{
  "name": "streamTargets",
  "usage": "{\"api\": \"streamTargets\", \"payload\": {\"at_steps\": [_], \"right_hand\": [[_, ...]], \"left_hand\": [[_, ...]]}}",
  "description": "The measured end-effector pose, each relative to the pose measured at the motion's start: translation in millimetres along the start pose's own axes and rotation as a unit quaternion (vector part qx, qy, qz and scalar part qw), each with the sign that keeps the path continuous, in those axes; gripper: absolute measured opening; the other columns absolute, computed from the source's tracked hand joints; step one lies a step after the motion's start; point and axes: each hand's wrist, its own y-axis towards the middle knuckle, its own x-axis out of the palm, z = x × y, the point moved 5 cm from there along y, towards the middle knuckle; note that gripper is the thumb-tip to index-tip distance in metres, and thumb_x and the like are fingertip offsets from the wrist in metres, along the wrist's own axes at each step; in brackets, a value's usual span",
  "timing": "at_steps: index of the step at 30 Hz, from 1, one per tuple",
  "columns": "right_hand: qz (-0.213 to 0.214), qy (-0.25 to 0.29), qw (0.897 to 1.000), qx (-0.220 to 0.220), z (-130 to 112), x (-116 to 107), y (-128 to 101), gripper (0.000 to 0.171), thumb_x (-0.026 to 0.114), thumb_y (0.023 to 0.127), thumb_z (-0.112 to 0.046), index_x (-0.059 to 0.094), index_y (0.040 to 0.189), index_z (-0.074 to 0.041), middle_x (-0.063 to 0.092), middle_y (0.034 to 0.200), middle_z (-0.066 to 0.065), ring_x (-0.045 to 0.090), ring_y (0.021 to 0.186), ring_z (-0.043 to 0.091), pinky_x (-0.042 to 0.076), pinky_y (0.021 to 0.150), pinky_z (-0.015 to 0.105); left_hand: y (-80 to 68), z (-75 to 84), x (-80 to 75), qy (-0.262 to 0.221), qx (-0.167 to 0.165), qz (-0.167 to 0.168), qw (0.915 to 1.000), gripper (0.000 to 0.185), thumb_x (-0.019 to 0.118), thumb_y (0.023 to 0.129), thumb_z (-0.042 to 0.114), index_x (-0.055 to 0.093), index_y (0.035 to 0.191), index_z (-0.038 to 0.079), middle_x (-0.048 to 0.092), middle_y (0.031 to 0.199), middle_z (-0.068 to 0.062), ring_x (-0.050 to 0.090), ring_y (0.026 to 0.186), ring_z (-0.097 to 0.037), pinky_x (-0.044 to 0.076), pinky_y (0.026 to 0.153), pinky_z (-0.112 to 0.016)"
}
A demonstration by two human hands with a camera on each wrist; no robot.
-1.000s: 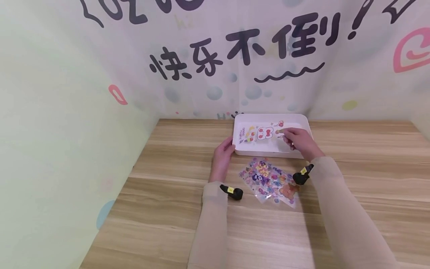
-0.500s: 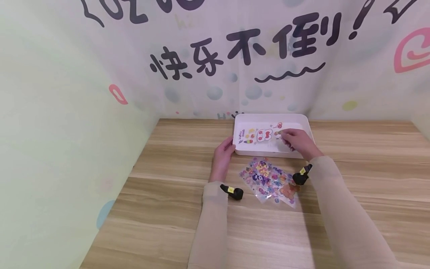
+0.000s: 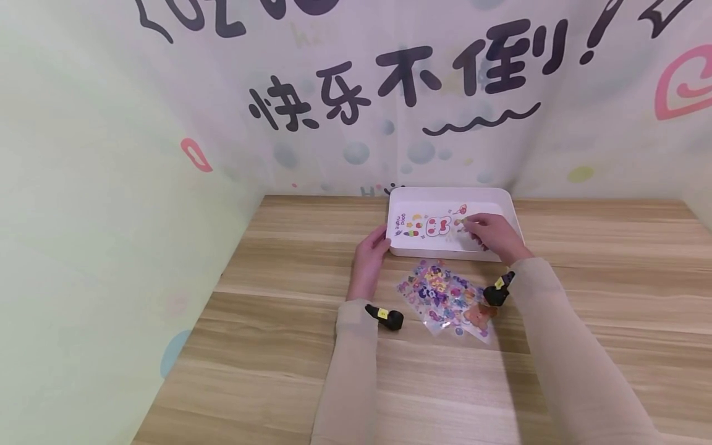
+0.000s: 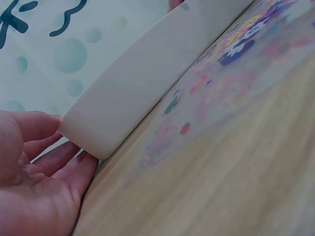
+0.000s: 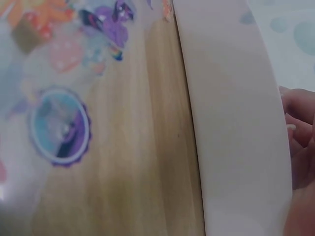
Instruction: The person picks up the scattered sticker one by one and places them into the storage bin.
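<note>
Two hands at a shallow white plastic tray (image 3: 508,207) on a pale wooden table (image 3: 278,346).

The left hand (image 3: 371,252), fingers relaxed and straight, rests against the tray's near left corner. The right hand (image 3: 489,233) reaches inside, fingertips pinching a clear cartoon sticker sheet (image 3: 431,225) lying in the tray. A second colourful sticker sheet (image 3: 445,298) lies on the table just in front of the tray, between the sleeves.

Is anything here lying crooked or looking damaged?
The sticker sheets lie askew on the table, overlapped, not square to the white tray. No damage or spill is visible.
</note>
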Motion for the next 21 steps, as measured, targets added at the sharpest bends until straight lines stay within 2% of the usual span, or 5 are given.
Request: {"api": "streamTargets", "payload": {"at_steps": [5,11,21], "right_hand": [[0.007,-0.012,1.0,0.01,-0.2,0.2,-0.8,0.041,0.046,0.092,-0.035,0.052,0.119,-0.005,0.052,0.085,0.012,0.048,0.073,0.024,0.044,0.061,0.029],[0.014,-0.042,0.998,0.033,1.1,1.6,-0.6,0.043,0.046,0.092,-0.035,0.049,0.122,-0.004,0.052,0.094,0.013,0.048,0.079,0.025,0.044,0.063,0.03],[0.03,-0.073,0.995,0.061,-2.0,2.2,-5.3,0.039,0.049,0.091,-0.031,0.05,0.119,-0.003,0.051,0.101,0.015,0.045,0.085,0.027,0.04,0.065,0.031]], "left_hand": [[0.0,-0.3,-0.8,0.001,-0.003,0.0,1.0,0.038,0.054,0.088,0.022,0.049,0.126,0.026,0.047,0.128,0.012,0.043,0.115,-0.002,0.039,0.094,-0.021],[-0.3,0.2,-1.0,-0.004,0.002,-0.005,1.0,0.039,0.055,0.088,0.021,0.049,0.127,0.025,0.046,0.129,0.01,0.043,0.116,-0.004,0.039,0.095,-0.022],[-0.9,1.7,-1.1,-0.004,0.005,-0.008,1.0,0.039,0.053,0.089,0.02,0.049,0.127,0.024,0.046,0.129,0.01,0.042,0.117,-0.004,0.039,0.095,-0.022]]}}
